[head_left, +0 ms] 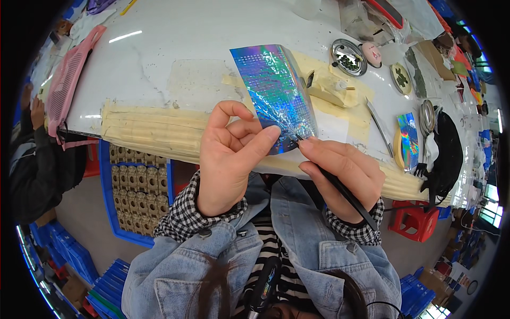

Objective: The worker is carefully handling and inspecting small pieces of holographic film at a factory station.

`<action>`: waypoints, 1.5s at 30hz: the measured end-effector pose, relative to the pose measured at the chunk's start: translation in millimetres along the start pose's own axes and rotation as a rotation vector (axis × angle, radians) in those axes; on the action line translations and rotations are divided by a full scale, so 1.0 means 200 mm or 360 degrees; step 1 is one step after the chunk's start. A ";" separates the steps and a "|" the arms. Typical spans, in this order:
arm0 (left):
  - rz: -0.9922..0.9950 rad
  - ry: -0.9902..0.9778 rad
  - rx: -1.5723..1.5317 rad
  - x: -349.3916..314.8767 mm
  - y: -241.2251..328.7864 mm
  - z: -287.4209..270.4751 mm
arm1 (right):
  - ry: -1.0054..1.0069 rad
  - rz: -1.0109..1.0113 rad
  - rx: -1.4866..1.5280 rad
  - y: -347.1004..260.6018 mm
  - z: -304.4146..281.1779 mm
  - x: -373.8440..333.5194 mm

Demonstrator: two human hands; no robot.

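1. White worktop (154, 45), in the head view, has yellowish tape (154, 125) along its near edge.
2. The left hand (228, 154) pinches the lower left of a shiny holographic sheet (276, 85), raised over that edge, between thumb and fingers. The right hand (345, 170) grips a slim black tool (346, 195), its tip at the sheet's lower part; whether the tip holds anything is too small to tell.
3. Pressing too hard could crease or tear the sheet; a loose left pinch could let it slip.
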State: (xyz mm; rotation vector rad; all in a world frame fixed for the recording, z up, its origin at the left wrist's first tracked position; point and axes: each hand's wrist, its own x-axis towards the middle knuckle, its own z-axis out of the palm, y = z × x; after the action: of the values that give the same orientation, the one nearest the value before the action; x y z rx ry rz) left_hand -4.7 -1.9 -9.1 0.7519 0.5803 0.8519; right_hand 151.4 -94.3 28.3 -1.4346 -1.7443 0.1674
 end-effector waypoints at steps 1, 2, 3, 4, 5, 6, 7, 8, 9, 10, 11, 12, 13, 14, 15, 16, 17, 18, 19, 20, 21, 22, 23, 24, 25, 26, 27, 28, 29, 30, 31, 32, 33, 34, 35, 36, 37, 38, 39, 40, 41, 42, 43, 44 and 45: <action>0.0020 -0.0008 0.0015 0.00 0.00 0.00 | -0.0008 0.0010 -0.0005 0.00 0.00 0.00; 0.0020 0.0012 0.0026 0.00 0.00 0.00 | -0.0004 -0.0005 -0.0003 -0.01 0.00 0.01; 0.0020 0.0032 0.0037 0.00 0.00 0.01 | 0.0000 -0.0020 -0.0002 -0.01 0.00 0.01; 0.0020 0.0052 0.0046 0.00 -0.01 0.01 | 0.0003 -0.0036 -0.0001 -0.01 0.00 0.02; 0.0020 0.0032 0.0037 0.00 -0.01 0.00 | 0.0013 -0.0040 -0.0017 -0.01 0.01 0.01; 0.0020 0.0011 0.0028 0.00 -0.01 -0.01 | 0.0023 -0.0044 -0.0034 -0.01 0.01 0.01; 0.0022 -0.0007 0.0021 0.00 -0.01 -0.01 | 0.0033 -0.0049 -0.0047 -0.01 0.02 0.01; -0.0021 0.0027 -0.0012 0.00 -0.01 0.00 | 0.0036 -0.0095 -0.0096 -0.01 0.02 0.01; -0.0065 0.0061 -0.0046 0.00 0.00 0.01 | 0.0039 -0.0142 -0.0146 -0.01 0.03 0.01; -0.0106 0.0099 -0.0079 0.00 0.00 0.02 | 0.0041 -0.0191 -0.0192 -0.01 0.03 0.01; -0.0124 0.0094 -0.0108 0.01 0.00 0.02 | 0.0034 -0.0236 -0.0206 0.00 0.04 0.01; -0.0142 0.0088 -0.0136 0.01 0.00 0.01 | 0.0027 -0.0280 -0.0219 0.01 0.04 0.00; -0.0165 0.0079 -0.0166 0.01 0.00 0.00 | 0.0020 -0.0321 -0.0238 0.01 0.04 0.00; -0.0176 0.0076 -0.0177 0.01 0.00 0.00 | 0.0010 -0.0344 -0.0248 0.02 0.04 0.00; -0.0187 0.0075 -0.0188 0.00 0.01 0.00 | -0.0001 -0.0367 -0.0258 0.02 0.04 0.00; -0.0201 0.0069 -0.0199 0.00 0.01 0.00 | -0.0011 -0.0388 -0.0273 0.02 0.04 0.00; -0.0200 0.0054 -0.0210 0.00 0.01 0.00 | -0.0002 -0.0402 -0.0291 0.02 0.04 0.00; -0.0200 0.0039 -0.0222 0.00 0.01 0.00 | 0.0007 -0.0417 -0.0309 0.02 0.05 0.00; -0.0196 0.0028 -0.0233 0.00 0.01 0.00 | 0.0015 -0.0434 -0.0322 0.03 0.05 0.00; -0.0191 0.0020 -0.0234 0.00 0.01 0.00 | 0.0010 -0.0433 -0.0322 0.03 0.05 0.00; -0.0185 0.0012 -0.0236 0.00 0.01 -0.01 | 0.0005 -0.0432 -0.0322 0.03 0.05 -0.01; -0.0181 0.0002 -0.0238 0.00 0.00 -0.01 | 0.0000 -0.0429 -0.0324 0.03 0.05 -0.01; -0.0181 0.0010 -0.0236 0.00 0.00 -0.01 | -0.0001 -0.0426 -0.0319 0.03 0.05 0.00; -0.0182 0.0018 -0.0234 0.00 0.01 0.00 | -0.0002 -0.0423 -0.0314 0.02 0.05 0.00; -0.0182 0.0026 -0.0232 0.00 0.01 0.00 | -0.0002 -0.0420 -0.0309 0.02 0.05 0.00; -0.0183 0.0027 -0.0222 0.00 0.01 0.00 | 0.0000 -0.0415 -0.0298 0.02 0.05 0.00; -0.0184 0.0027 -0.0213 0.00 0.01 0.00 | 0.0002 -0.0410 -0.0288 0.02 0.05 -0.01; -0.0184 0.0029 -0.0203 0.00 0.01 0.00 | 0.0004 -0.0406 -0.0277 0.03 0.05 -0.01; -0.0184 0.0032 -0.0194 0.00 0.00 -0.01 | 0.0002 -0.0404 -0.0264 0.03 0.05 -0.01; -0.0184 0.0035 -0.0184 0.00 0.00 -0.01 | 0.0000 -0.0403 -0.0252 0.03 0.05 -0.01; -0.0184 0.0038 -0.0175 0.00 0.00 -0.01 | -0.0001 -0.0400 -0.0239 0.03 0.05 -0.01; -0.0182 0.0042 -0.0181 0.00 0.00 -0.01 | 0.0003 -0.0366 -0.0194 0.04 0.05 -0.02; -0.0181 0.0046 -0.0187 0.00 0.00 -0.01 | 0.0007 -0.0332 -0.0150 0.04 0.05 -0.02; -0.0180 0.0048 -0.0193 0.00 0.00 -0.01 | 0.0012 -0.0297 -0.0108 0.04 0.05 -0.03; -0.0180 0.0042 -0.0198 0.00 0.00 0.00 | 0.0002 -0.0225 -0.0041 0.04 0.05 -0.03; -0.0180 0.0036 -0.0203 0.00 0.00 0.00 | -0.0008 -0.0153 0.0025 0.03 0.04 -0.04; -0.0177 0.0034 -0.0206 0.00 0.00 0.00 | -0.0018 -0.0083 0.0096 0.03 0.03 -0.04; -0.0168 0.0034 -0.0212 0.00 0.00 0.00 | -0.0025 -0.0023 0.0164 0.03 0.03 -0.04; -0.0159 0.0034 -0.0218 0.00 -0.01 0.01 | -0.0033 0.0038 0.0232 0.03 0.02 -0.05; -0.0153 0.0031 -0.0227 0.00 -0.01 0.01 | -0.0039 0.0101 0.0295 0.03 0.01 -0.05; -0.0144 0.0022 -0.0226 0.00 -0.01 0.01 | -0.0039 0.0148 0.0328 0.03 0.01 -0.05; -0.0136 0.0014 -0.0224 0.00 -0.01 0.01 | -0.0032 0.0164 0.0338 0.03 0.01 -0.05; -0.0125 0.0008 -0.0221 0.00 -0.01 0.01 | -0.0025 0.0179 0.0351 0.02 0.01 -0.05; -0.0120 0.0001 -0.0217 0.00 -0.02 0.00 | -0.0019 0.0195 0.0364 0.03 0.01 -0.05; -0.0115 -0.0006 -0.0214 0.00 -0.02 0.00 | -0.0010 0.0201 0.0382 0.03 0.01 -0.05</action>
State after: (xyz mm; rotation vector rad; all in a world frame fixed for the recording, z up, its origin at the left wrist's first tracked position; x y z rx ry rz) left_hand -3.4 -3.2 -12.0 0.6068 0.5386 0.8139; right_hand 154.0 -99.8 19.0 -1.3678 -1.5791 0.4341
